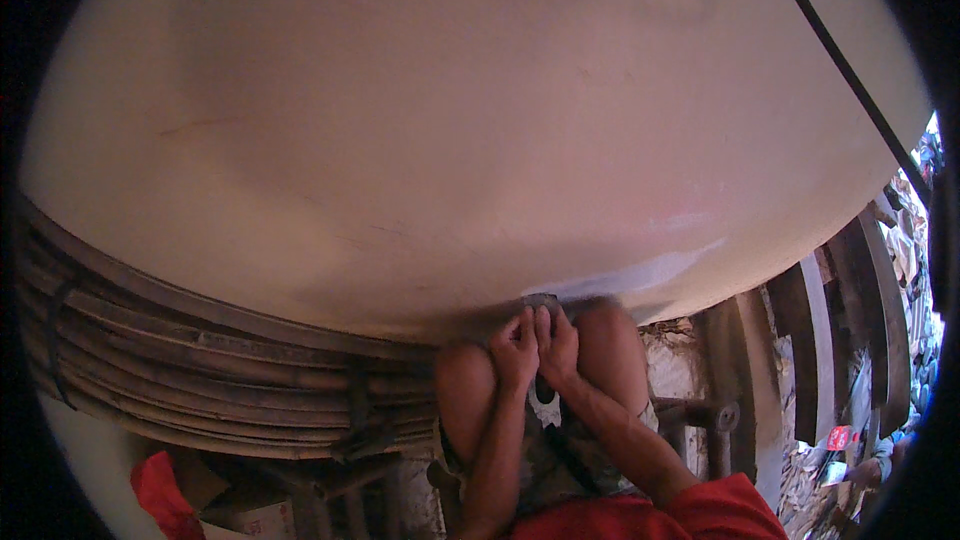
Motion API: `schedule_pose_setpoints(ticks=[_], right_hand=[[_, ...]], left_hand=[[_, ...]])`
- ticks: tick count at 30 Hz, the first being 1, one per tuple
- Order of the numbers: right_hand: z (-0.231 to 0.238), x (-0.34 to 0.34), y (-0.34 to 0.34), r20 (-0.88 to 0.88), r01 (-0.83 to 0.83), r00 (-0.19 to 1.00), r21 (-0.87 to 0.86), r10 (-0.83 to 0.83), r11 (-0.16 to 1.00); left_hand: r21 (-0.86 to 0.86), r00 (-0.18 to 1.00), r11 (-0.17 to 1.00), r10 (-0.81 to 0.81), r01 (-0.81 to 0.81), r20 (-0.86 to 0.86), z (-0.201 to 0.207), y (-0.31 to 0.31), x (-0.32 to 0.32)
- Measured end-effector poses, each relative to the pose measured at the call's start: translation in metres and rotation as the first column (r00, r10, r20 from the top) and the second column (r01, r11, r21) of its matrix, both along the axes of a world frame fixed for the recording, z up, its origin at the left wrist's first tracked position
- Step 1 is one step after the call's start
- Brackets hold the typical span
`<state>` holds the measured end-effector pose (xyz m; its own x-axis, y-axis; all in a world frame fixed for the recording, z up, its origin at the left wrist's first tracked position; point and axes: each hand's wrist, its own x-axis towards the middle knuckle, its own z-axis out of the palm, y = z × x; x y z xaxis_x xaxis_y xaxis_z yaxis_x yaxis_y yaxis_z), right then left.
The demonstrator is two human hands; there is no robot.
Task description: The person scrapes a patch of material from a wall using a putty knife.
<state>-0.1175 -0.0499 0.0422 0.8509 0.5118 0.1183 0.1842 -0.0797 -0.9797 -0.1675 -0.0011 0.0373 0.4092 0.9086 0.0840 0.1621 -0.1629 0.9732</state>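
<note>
My two hands meet side by side between my bent knees, close to the lower edge of a large pale surface (450,170). My left hand (513,350) is closed, its fingers curled near a small dark flat piece (541,300). Beside it, my right hand (560,350) is also closed, with its thumb lying along that piece. The piece's upper end shows above the fingertips; its exact kind is unclear. Just under the hands, a dark rounded end (544,390) shows, and I cannot tell whether it belongs to the same thing.
Long, bundled brown slats (250,360) lie at the left, tied with dark straps. Wooden bars (805,350) stand on the right, with scattered litter (850,460) beyond. A black cable (840,60) crosses the upper right. Red cloth (165,495) and cardboard (255,520) lie at lower left.
</note>
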Motion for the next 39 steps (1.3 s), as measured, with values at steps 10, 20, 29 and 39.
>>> schedule_pose_setpoints(ticks=[10,20,29,39], right_hand=[[-0.004,0.005,-0.004,0.079,0.014,0.997,-0.077,-0.008,0.997],[-0.001,0.004,-0.009,0.027,0.008,1.000,-0.146,-0.004,0.989],[-0.008,-0.001,-0.001,0.014,0.046,0.999,-0.160,-0.044,0.986],[-0.002,-0.001,0.001,0.007,0.029,1.000,-0.001,-0.029,1.000]], left_hand=[[0.008,0.999,0.999,-0.050,0.050,-0.020,0.014,-0.001,0.000],[0.125,0.998,0.992,0.008,-0.001,-0.056,0.007,-0.003,0.003],[0.035,0.999,0.999,-0.003,0.001,0.046,0.013,-0.002,0.003],[-0.056,1.000,0.998,-0.011,0.013,0.023,0.015,-0.003,0.001]])
